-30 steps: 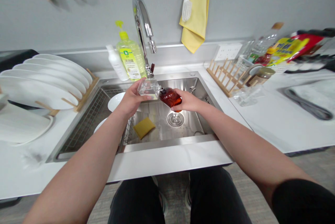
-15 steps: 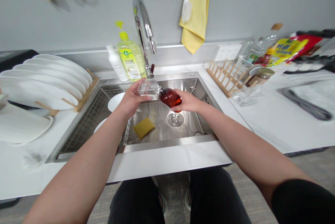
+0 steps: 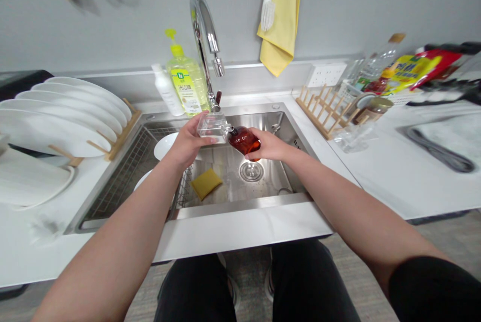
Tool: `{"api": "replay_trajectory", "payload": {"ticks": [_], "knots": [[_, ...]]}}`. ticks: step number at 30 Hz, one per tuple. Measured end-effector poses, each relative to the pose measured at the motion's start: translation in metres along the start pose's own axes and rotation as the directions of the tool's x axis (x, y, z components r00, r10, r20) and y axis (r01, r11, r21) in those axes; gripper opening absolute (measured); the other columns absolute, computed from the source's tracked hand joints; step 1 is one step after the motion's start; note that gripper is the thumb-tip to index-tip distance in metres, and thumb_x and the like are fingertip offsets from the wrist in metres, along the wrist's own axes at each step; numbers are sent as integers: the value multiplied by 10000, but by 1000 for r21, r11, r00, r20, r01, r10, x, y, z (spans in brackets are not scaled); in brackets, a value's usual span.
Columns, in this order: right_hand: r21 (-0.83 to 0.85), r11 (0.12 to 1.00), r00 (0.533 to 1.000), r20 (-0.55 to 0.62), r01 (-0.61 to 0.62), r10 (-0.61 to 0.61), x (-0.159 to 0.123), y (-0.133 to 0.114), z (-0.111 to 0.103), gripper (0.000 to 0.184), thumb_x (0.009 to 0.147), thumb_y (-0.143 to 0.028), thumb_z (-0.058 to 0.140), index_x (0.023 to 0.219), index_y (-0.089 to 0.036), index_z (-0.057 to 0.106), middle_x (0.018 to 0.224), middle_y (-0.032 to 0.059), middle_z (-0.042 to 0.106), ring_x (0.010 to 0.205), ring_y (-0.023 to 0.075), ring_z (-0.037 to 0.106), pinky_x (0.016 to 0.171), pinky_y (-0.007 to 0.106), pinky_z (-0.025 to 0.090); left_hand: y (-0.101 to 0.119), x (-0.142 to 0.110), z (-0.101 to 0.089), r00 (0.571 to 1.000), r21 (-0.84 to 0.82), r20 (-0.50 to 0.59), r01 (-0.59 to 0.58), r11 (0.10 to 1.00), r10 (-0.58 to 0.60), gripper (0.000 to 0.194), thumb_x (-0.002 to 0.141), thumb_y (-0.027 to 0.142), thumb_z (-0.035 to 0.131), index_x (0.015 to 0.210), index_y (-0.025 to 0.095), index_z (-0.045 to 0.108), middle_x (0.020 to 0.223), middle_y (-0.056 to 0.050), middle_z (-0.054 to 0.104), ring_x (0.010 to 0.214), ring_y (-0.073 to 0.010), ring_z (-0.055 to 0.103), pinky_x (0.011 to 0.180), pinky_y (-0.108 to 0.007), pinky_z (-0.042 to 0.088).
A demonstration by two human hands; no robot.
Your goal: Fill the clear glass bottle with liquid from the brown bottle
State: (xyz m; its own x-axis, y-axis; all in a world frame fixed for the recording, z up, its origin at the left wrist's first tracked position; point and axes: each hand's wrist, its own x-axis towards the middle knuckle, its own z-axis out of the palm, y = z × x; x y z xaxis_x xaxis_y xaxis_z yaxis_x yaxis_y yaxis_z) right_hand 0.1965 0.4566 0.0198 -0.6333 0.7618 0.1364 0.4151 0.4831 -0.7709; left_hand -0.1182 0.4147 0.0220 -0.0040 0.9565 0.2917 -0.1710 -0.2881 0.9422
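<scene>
Left hand (image 3: 188, 142): holds one clear bottle (image 3: 212, 130) with fingers and thumb, in the middle of the frame.
Right hand (image 3: 266, 145): holds one red-brown bottle (image 3: 245, 141) by its lower end, just right of the clear one. It leans, neck to the left.
Two necks: they meet, or nearly; I can't tell if they touch. If one hand tips or shakes, they could come apart and spill anything inside.
Two grips: the sides look smooth, so wet fingers could let a bottle drop into the sink (image 3: 244, 205) and maybe crack it.
Sponge (image 3: 206, 184): one, yellow, flat in the sink, lower middle.
Drain (image 3: 251, 172): one, below the red-brown bottle.
White dishes (image 3: 165, 146): two, partly hidden, left of the sponge.
Standing plates (image 3: 56, 131): at least four, at the left edge.
Tap (image 3: 203, 16): one, upper middle.
Soap bottle (image 3: 188, 86): one yellow-green, beside one white bottle (image 3: 168, 90).
Wall: one brush (image 3: 268, 15) and one yellow cloth (image 3: 280, 36), at the top.
</scene>
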Motion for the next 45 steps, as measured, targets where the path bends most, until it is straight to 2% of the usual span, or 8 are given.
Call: {"api": "replay_trajectory", "payload": {"ticks": [15, 27, 39, 45], "knots": [[-34, 999, 1000, -9, 7, -7, 0, 2, 1, 843, 717, -386, 1023, 1491, -270, 708, 1355, 82, 860, 1200, 369, 820, 1089, 512, 636, 0, 0, -1, 1000, 2, 3, 1, 1000, -1, 941, 522, 158, 1126, 1396, 305, 811, 1434, -80, 789, 1337, -334, 748, 1139, -504, 639], [-23, 1000, 1000, 6, -12, 12, 0, 1, 1, 824, 714, -362, 1021, 1473, -269, 712, 1319, 77, 865, 1158, 356, 821, 1059, 500, 634, 0, 0, -1, 1000, -2, 13, 5, 1000, -5, 905, 533, 144, 1114, 1374, 302, 820, 1412, -72, 794, 1314, -323, 753, 1115, -486, 650], [-24, 999, 1000, 7, -30, 30, 0, 0, 1, 806, 701, -351, 1027, 1449, -289, 735, 1266, 61, 872, 1133, 355, 829, 1039, 491, 655, 1, -1, -2, 1000, 16, 22, 11, 1000, -11, 902, 546, 128, 1105, 1381, 306, 815, 1429, -73, 784, 1312, -328, 754, 1130, -514, 653], [-10, 999, 999, 0, -34, 34, 0, -2, 0, 827, 690, -343, 1023, 1464, -280, 740, 1249, 71, 873, 1126, 359, 826, 1079, 527, 648, 2, -1, -2, 1000, 27, 16, 17, 999, -17, 921, 530, 150, 1120, 1385, 302, 812, 1448, -82, 781, 1321, -336, 759, 1128, -512, 657]]}}
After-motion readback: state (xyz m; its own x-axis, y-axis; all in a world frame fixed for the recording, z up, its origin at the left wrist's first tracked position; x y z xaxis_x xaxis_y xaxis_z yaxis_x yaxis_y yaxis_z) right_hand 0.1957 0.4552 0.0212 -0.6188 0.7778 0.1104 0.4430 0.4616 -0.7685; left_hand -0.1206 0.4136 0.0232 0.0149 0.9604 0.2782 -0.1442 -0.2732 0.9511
